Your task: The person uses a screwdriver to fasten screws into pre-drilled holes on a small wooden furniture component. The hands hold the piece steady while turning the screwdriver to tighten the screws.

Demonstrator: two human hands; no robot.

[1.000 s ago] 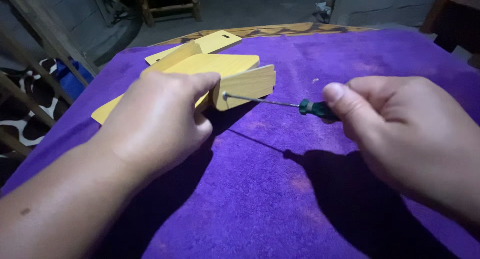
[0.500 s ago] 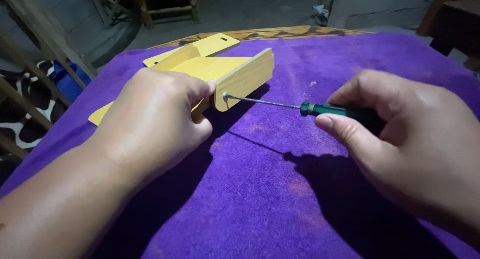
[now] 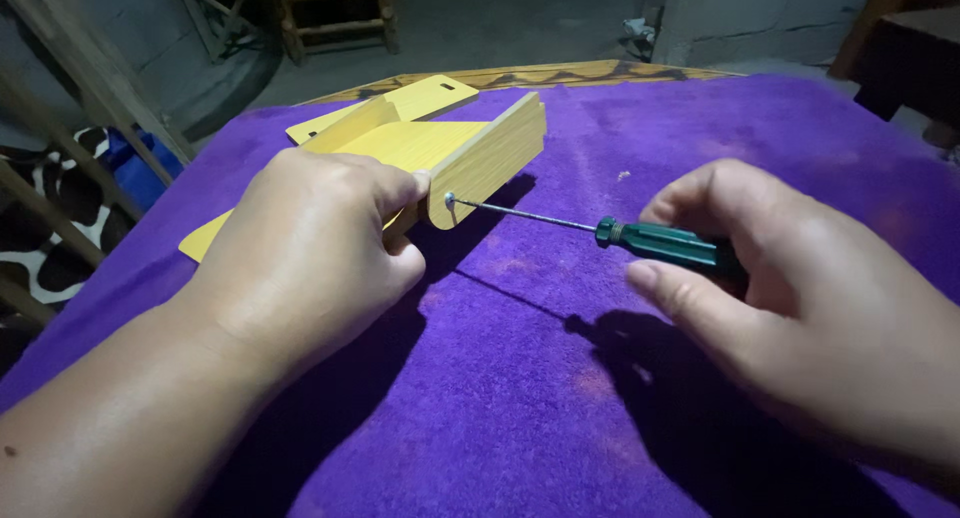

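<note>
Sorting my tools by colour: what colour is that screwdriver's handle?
Dark green, clearest in the head view: screwdriver in the right hand.

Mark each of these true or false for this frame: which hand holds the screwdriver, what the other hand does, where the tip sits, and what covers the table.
1. The right hand holds a green-handled screwdriver. True.
2. The left hand rests flat on the cloth, away from the wood. False: it grips the yellow wooden assembly.
3. The screwdriver tip meets a screw in the upright panel's end. True.
4. The table is covered with a red cloth. False: the purple cloth covers it.
</note>
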